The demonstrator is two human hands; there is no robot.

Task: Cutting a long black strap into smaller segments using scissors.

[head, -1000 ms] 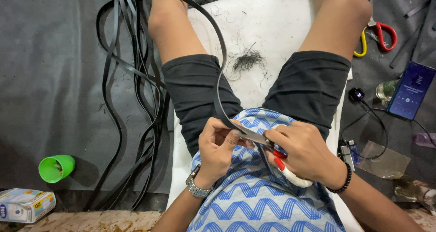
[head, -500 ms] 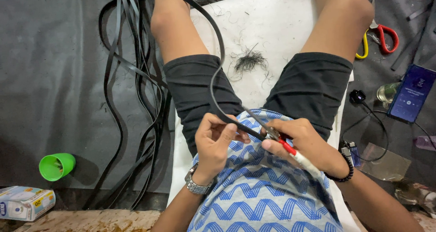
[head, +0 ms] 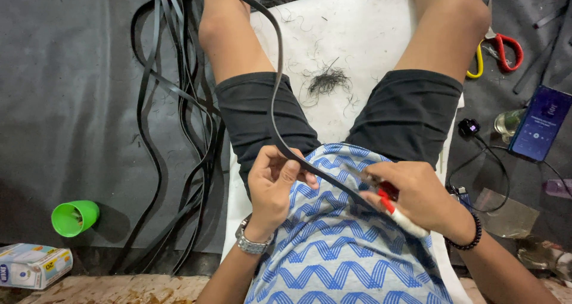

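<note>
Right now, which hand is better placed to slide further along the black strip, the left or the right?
Left. The left hand already pinches the black strip between its fingers. The right hand is full: it grips a knife with a red and white handle.

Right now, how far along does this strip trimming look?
Done: a tuft of black shavings lies on the white sheet. In hand: the left hand pinches a black strip while the right hand holds a red-handled tool against it. Left: many strips lie beside the leg.

Both hands sit close at the belly, left hand (head: 275,188) with pinched fingers, right hand (head: 417,198) clenched.
</note>
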